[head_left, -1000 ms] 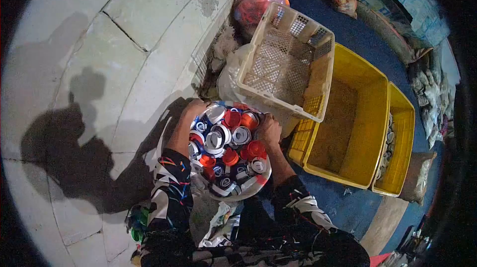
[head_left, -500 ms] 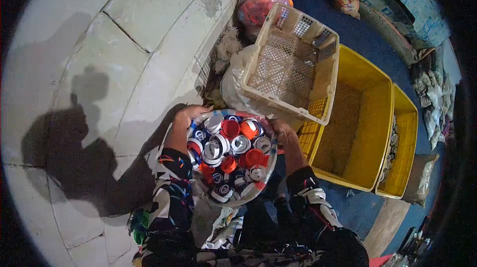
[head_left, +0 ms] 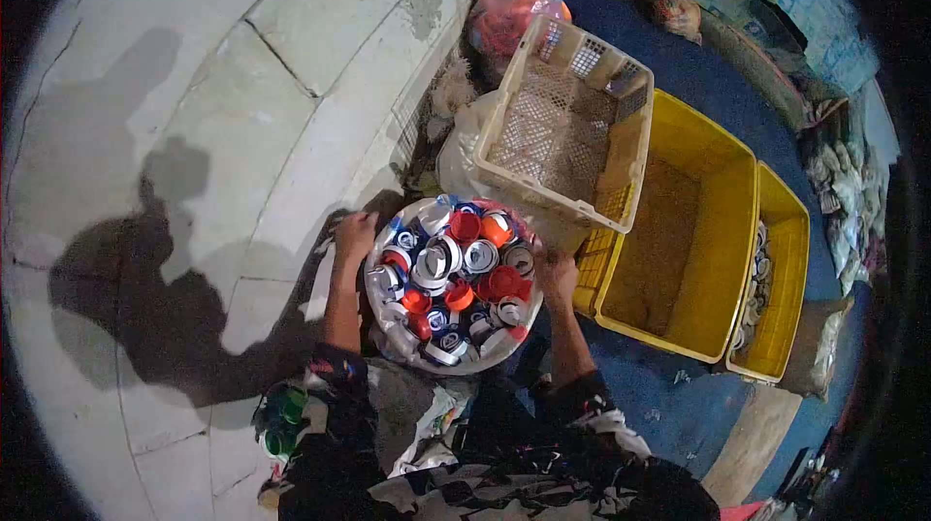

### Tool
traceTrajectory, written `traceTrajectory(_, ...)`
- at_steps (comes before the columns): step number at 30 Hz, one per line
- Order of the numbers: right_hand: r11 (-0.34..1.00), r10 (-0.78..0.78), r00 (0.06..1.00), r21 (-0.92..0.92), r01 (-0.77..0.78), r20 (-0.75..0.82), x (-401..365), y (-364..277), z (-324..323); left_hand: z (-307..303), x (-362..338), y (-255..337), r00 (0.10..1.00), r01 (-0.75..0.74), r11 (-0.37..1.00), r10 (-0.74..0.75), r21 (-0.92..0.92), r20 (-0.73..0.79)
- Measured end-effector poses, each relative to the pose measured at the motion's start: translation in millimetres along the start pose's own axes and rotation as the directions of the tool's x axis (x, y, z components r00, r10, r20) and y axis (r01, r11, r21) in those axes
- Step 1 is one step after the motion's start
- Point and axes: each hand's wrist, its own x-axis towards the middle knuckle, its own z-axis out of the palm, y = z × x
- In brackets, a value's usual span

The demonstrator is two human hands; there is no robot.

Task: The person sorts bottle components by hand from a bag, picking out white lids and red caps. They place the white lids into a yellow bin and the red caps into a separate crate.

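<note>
A round, pale basin (head_left: 393, 339) is in front of my body, heaped with red, orange, white and dark blue plastic caps (head_left: 464, 225). At its left rim is my left hand (head_left: 356, 232), closed, its fingertips partly hidden. My right hand (head_left: 557, 275) is closed at the opposite rim, thumb side up, just left of a yellow crate. Both forearms reach forward from patterned dark sleeves. What lies beneath the basin is hidden.
A cream mesh crate (head_left: 635, 167) is tilted over a large yellow crate (head_left: 722, 230). Beyond it, a narrower yellow crate (head_left: 790, 279) holds pale round pieces. A plastic bag of red-orange things (head_left: 514, 22) leans by the wall (head_left: 320, 7). Green objects (head_left: 281, 421) lie at lower left.
The basin sits slightly higher in view, with more of my forearms showing. My left hand has shifted a little left and down relative to the rim. The crates appear slightly shifted with the camera.
</note>
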Motion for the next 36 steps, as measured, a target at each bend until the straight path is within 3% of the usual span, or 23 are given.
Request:
traceTrajectory(2,0.989,0.031,0.999,-0.147,-0.025,0.038,-22.8,9.2,-3.2,2.0,-57.0,-15.9,0.936,0.148,0.984,-0.172,-0.101,-0.307)
traceTrajectory(3,0.996,-0.037,0.999,-0.086,0.036,-0.002,-31.9,9.5,-4.5,0.0,-75.8,-22.4,0.940,0.262,0.962,-0.272,-0.073,-0.206)
traceTrajectory(4,0.995,-0.096,0.994,-0.027,0.095,-0.049,-42.1,9.5,-4.3,-8.6,-100.3,-12.2,0.942,0.276,0.937,-0.308,-0.216,-0.131)
traceTrajectory(5,0.988,-0.148,0.984,0.028,0.152,-0.101,-50.7,9.2,-3.9,-7.1,-119.1,-3.9,0.937,0.285,0.926,-0.324,-0.248,-0.131)
traceTrajectory(7,0.989,-0.114,0.983,-0.110,0.099,-0.146,-54.4,5.6,0.9,-1.1,-144.5,9.6,0.926,0.300,0.898,-0.355,-0.321,-0.129)
traceTrajectory(10,0.899,-0.100,0.988,-0.436,0.038,-0.120,-49.0,16.2,8.5,21.2,-150.4,0.2,0.903,0.332,0.939,-0.344,-0.091,-0.256)
traceTrajectory(13,0.864,0.058,0.995,-0.495,-0.093,-0.086,-49.7,-6.5,1.0,-4.9,-156.2,41.3,0.877,0.476,0.874,-0.464,0.095,-0.127)
traceTrajectory(16,0.927,0.296,0.934,-0.178,-0.332,-0.199,-30.3,39.3,26.1,10.0,-155.1,15.0,0.772,0.579,0.693,-0.635,-0.430,0.018)
traceTrajectory(17,0.896,0.444,0.895,0.019,-0.444,-0.030,-23.4,51.3,23.8,11.6,-159.1,3.6,0.746,0.564,0.522,-0.655,-0.641,0.123)
traceTrajectory(18,0.804,0.540,0.825,0.190,-0.564,0.165,-13.9,63.6,17.9,13.4,-165.2,-9.2,0.728,0.523,0.303,-0.645,-0.797,0.232)
traceTrajectory(20,0.463,0.552,0.611,0.400,-0.791,0.568,-4.7,79.8,13.7,28.1,-174.9,-30.9,0.904,0.322,0.308,-0.382,-0.895,0.194)
traceTrajectory(21,0.287,0.463,0.581,0.507,-0.812,0.669,-8.5,84.6,19.2,35.7,-179.6,-42.0,0.957,0.229,0.265,-0.236,-0.937,0.167)
traceTrajectory(22,0.091,0.355,0.564,0.573,-0.814,0.745,-13.4,89.1,24.4,37.1,-186.6,-48.6,0.998,0.027,0.648,-0.061,-0.761,-0.017)
traceTrajectory(23,-0.111,0.231,0.562,0.596,-0.796,0.794,-15.8,94.1,29.8,38.7,-190.8,-52.2,0.977,-0.212,0.876,0.178,-0.433,-0.117)
traceTrajectory(24,-0.127,0.184,0.566,0.591,-0.797,0.803,-5.6,127.1,56.5,38.9,-192.3,-50.0,0.980,-0.201,0.888,0.184,-0.413,-0.080)
traceTrajectory(26,-0.010,0.322,0.584,0.620,-0.785,0.745,-9.5,115.7,49.5,32.8,-190.2,-37.1,0.982,-0.178,0.913,0.187,-0.366,-0.010)
traceTrajectory(27,0.050,0.377,0.598,0.629,-0.776,0.707,-10.3,86.6,38.0,33.7,-188.1,-34.4,0.991,-0.080,0.855,0.125,-0.513,0.055)
traceTrajectory(29,0.192,0.432,0.649,0.640,-0.744,0.626,-7.4,89.9,41.6,35.4,-183.7,-28.6,0.983,0.140,0.655,-0.001,-0.743,0.184)
traceTrajectory(30,0.269,0.435,0.682,0.637,-0.722,0.589,-3.3,119.9,57.8,63.3,-177.5,-48.9,0.975,0.219,0.444,-0.064,-0.869,0.213)
traceTrajectory(32,0.407,0.424,0.751,0.634,-0.657,0.506,-14.1,116.6,47.7,70.5,-181.8,-46.2,0.932,0.304,0.210,-0.267,-0.929,0.244)
traceTrajectory(34,0.527,0.392,0.819,0.627,-0.573,0.419,-32.9,107.0,34.6,74.9,-199.8,-32.1,0.811,0.366,0.209,-0.550,-0.907,0.201)
traceTrajectory(35,0.672,0.396,0.861,0.538,-0.508,0.318,-41.4,108.6,33.7,79.8,-206.4,-22.8,0.721,0.395,0.199,-0.672,-0.897,0.169)
traceTrajectory(36,0.795,0.381,0.899,0.420,-0.438,0.218,-54.6,113.2,30.9,85.6,-218.6,-13.6,0.755,0.370,0.331,-0.652,-0.868,0.073)
